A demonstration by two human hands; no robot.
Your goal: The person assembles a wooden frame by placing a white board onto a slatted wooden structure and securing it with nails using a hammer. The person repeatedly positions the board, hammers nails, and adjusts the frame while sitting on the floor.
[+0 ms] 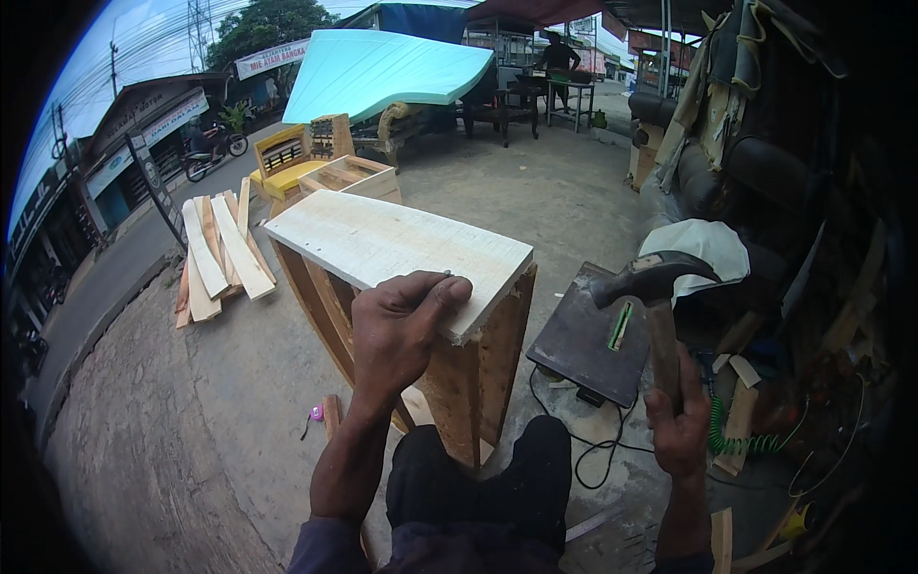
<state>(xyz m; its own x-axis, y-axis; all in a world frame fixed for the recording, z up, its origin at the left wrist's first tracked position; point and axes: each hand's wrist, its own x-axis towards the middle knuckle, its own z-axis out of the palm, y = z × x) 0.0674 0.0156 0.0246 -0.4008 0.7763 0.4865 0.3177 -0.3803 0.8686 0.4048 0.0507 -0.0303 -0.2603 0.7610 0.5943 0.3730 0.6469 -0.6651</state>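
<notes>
A pale wooden board (pixel 402 230) lies flat on top of an upright wooden frame (pixel 454 392) in front of my knees. My left hand (pixel 406 320) rests at the board's near right end, its thumb and forefinger pinched on a nail (pixel 448 275) whose head just shows; the rest of the nail is hidden by the fingers. To the right, my right hand (pixel 681 421) is wrapped round the wooden handle of a claw hammer (pixel 660 297). The hammer is raised upright, its head apart from the board and the nail.
A dark table saw (pixel 593 335) with a cable sits low at right. Beyond it are a green coiled hose (pixel 746 440) and wood offcuts (pixel 738 421). Loose planks (pixel 220 249) lie at left near a yellow chair (pixel 287 170). A tape measure (pixel 316 413) is on the floor.
</notes>
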